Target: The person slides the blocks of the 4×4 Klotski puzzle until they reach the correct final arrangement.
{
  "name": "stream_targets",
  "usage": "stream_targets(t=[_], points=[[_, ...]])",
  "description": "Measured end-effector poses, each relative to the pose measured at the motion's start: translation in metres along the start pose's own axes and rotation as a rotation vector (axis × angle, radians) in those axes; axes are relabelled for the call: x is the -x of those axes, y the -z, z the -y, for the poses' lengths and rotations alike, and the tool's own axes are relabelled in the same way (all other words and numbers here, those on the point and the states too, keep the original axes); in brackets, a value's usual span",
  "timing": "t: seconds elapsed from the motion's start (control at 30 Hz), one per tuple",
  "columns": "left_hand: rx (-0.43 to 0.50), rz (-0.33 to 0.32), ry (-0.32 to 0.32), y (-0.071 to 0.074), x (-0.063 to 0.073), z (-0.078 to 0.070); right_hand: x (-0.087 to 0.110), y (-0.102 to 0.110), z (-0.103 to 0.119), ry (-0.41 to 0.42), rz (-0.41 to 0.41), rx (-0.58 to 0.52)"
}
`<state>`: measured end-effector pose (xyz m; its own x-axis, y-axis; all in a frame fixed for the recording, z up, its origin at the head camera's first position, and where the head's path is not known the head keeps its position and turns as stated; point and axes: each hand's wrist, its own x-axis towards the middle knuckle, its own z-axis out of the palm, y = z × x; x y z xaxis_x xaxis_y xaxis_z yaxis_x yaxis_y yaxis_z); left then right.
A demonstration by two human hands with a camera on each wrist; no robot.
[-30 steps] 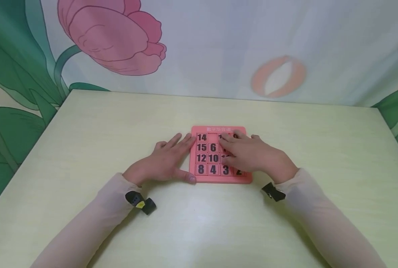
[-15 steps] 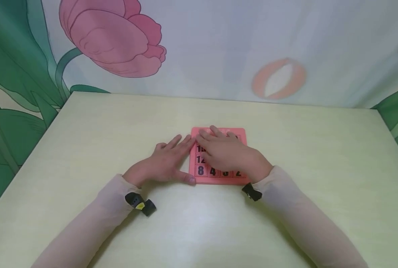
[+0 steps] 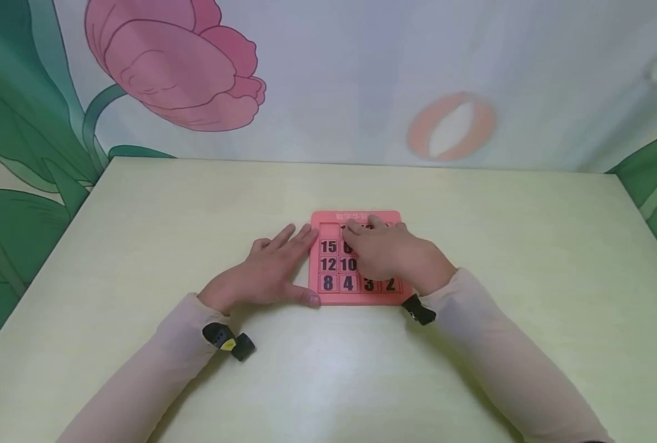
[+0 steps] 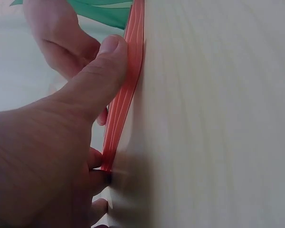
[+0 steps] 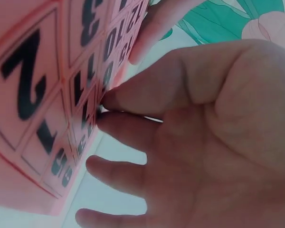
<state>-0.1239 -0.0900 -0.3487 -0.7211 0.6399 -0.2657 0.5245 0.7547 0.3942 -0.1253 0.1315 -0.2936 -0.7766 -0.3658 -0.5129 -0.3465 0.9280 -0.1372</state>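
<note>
A pink sliding number puzzle (image 3: 360, 300) lies flat on the table, its black-numbered square tiles set in a frame. The gap stands at its top left corner. My left hand (image 3: 267, 271) rests along the left side, straight fingertips at the upper edge and thumb at the near left corner. In the left wrist view, the thumb (image 4: 102, 71) lies against the puzzle's side. My right hand (image 3: 392, 252) reaches over the right half, covering several tiles. Its index finger and thumb touch the tiles close together in the right wrist view, where the other fingers (image 5: 116, 175) extend straight.
The pale wooden table (image 3: 151, 215) surrounds the puzzle. Behind it hangs a curtain (image 3: 328, 80) printed with a pink flower (image 3: 179, 67) and green leaves. A black strap-on device (image 3: 229, 341) sits at each wrist.
My right hand moved left over the puzzle's top left, then slightly back right. The gap shifted from the top row's second place to its left corner; the 14 tile slid right. Left hand stays.
</note>
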Motion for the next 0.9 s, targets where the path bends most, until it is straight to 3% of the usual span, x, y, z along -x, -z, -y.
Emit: stream_targets(t=[0.3, 0.67, 0.9], points=[[0.001, 0.009, -0.002, 0.001, -0.001, 0.001, 0.006, -0.003, 0.009, 0.152, 0.024, 0.004], [0.015, 0.015, 0.005, 0.001, -0.001, 0.001, -0.007, -0.009, 0.009, 0.091, -0.041, 0.056], [0.027, 0.019, 0.007, 0.002, 0.0, 0.001, 0.012, -0.004, 0.01, 0.176, 0.002, 0.032]])
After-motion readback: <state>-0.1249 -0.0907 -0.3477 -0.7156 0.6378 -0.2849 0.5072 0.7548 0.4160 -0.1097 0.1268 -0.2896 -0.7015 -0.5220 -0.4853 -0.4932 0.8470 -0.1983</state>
